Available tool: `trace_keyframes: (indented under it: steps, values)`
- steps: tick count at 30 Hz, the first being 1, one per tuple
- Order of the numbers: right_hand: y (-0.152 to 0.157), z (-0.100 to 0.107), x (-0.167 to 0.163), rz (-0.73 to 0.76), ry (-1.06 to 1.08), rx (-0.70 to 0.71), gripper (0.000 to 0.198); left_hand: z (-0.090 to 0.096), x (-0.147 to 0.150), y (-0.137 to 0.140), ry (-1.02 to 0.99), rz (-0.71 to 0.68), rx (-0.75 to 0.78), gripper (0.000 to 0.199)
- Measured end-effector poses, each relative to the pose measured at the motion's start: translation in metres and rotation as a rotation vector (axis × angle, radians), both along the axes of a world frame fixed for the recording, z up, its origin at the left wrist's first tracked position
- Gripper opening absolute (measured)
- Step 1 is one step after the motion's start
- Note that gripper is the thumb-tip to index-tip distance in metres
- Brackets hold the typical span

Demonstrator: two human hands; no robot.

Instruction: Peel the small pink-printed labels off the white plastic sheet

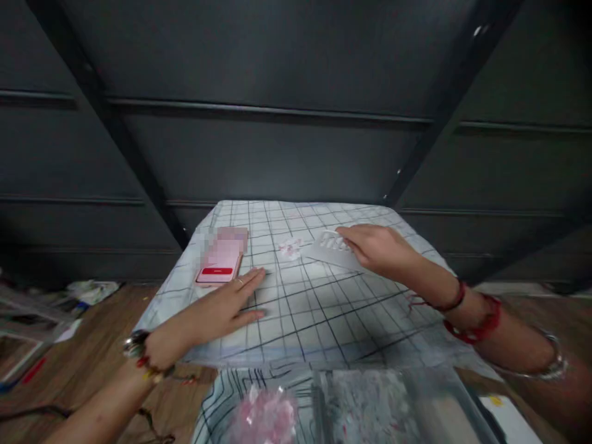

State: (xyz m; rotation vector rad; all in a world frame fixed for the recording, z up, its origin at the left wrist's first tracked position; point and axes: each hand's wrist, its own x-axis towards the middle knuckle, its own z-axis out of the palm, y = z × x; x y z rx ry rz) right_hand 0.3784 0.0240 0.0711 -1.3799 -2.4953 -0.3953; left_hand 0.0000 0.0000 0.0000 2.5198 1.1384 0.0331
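My left hand (231,306) lies on the checked tablecloth with its fingers stretched out, beside the lower edge of a pink phone (225,251). A red bar shows on the phone's screen. My right hand (377,248) pinches the right side of a flat white card (333,253). Several pale oval pieces show along the card's far edge, too blurred to name. Just left of the card, a small clear packet (290,248) with pink and white bits rests on the cloth.
A white cloth with dark grid lines (300,308) covers the table, against a dark panelled wall (277,154). Nearest me are a bag of pink pieces (266,416) and a clear plastic container (370,407). A rack (28,320) stands on the wooden floor at left.
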Motion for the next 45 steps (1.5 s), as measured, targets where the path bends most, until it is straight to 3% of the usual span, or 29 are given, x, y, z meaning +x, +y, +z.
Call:
trace_keyframes:
  steps: [4, 8, 13, 21, 27, 34, 39, 45]
  values:
    - [0.026, 0.003, 0.008, -0.039, 0.017, 0.059, 0.04, -0.009, 0.038, 0.038, -0.035, 0.027, 0.112, 0.088]
    - [0.05, -0.005, 0.01, -0.027, 0.059, 0.119, 0.044, -0.011, 0.075, 0.073, 0.003, 0.244, 0.185, 0.082]
    - [0.069, -0.025, 0.011, 0.049, 0.107, 0.172, 0.05, -0.015, 0.091, 0.095, 0.033, 0.311, 0.183, 0.096]
    - [0.083, -0.06, 0.014, 0.128, 0.222, 0.279, 0.054, -0.02, 0.091, 0.088, 0.093, 0.327, 0.126, 0.116]
    - [0.082, -0.073, 0.005, 0.156, 0.284, 0.411, 0.049, -0.025, 0.095, 0.08, 0.038, 0.367, 0.119, 0.112]
    - [0.07, -0.081, 0.005, 0.191, 0.288, 0.508, 0.054, -0.038, 0.085, 0.085, 0.003, 0.311, 0.218, 0.109]
    - [0.065, -0.078, 0.009, 0.304, 0.318, 0.531, 0.055, -0.031, 0.091, 0.082, 0.041, 0.373, 0.171, 0.111]
    - [0.055, -0.067, 0.005, 0.407, 0.324, 0.58, 0.036, -0.021, 0.096, 0.079, 0.061, 0.389, 0.131, 0.109]
